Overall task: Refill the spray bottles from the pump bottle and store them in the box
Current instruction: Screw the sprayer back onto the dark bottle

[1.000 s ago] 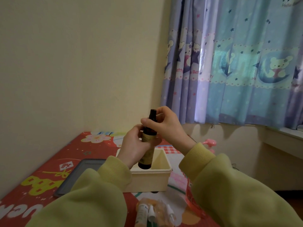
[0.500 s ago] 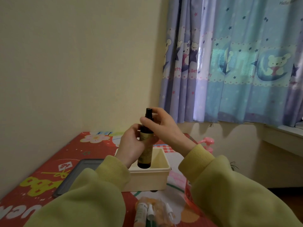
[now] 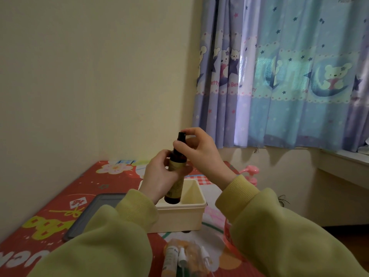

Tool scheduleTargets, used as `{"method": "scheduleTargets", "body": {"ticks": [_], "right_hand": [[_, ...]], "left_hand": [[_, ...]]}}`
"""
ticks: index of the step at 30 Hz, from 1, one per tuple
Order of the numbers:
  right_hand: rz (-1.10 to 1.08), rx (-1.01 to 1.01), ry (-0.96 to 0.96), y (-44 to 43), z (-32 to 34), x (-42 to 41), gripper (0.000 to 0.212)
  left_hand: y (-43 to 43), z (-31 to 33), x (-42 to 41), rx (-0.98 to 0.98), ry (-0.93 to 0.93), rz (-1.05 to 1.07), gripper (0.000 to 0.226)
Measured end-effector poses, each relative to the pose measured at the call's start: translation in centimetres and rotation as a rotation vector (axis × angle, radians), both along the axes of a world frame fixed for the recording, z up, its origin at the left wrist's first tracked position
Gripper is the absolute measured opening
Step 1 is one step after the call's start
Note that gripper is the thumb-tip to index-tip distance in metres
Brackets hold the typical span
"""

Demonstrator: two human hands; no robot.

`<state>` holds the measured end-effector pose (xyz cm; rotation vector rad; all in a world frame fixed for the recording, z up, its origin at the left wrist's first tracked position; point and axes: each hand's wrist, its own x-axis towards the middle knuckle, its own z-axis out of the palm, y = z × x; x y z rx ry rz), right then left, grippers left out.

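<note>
A: Dark spray bottle upright above the cream box. Left hand wrapped round its body, steadying it.

B: Right hand pinches the black cap, likely twisting it. Pink pump bottle stands behind the right wrist.

Our left hand hides much of the dark brown spray bottle's label, too blurred to read. Beyond our right hand, the pink pump bottle shows only its head (sleeve covers the body).
</note>
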<state>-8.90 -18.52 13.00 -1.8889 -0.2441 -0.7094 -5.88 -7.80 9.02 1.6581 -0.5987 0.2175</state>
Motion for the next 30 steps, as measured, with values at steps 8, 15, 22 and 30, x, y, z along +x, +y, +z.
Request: {"method": "scheduleTargets", "body": {"ticks": [8,15,22,30], "right_hand": [[0.115,0.012,0.079,-0.6,0.1,-0.1,0.018],[-0.003,-0.046,0.03,0.1,-0.6,0.6,0.021],[-0.226,-0.104,-0.06,1.9,-2.1,1.8,0.028],[-0.179,-0.006,-0.031,2.4,-3.2,2.5,0.027]], "left_hand": [[0.4,-0.1,0.2,-0.016,0.044,-0.052,0.026],[0.1,-1.0,0.7,0.04,0.001,0.078,0.033],[0.0,-1.9,1.0,0.021,-0.054,0.168,0.026],[0.6,-2.7,1.6,0.011,-0.036,0.153,0.03]]}}
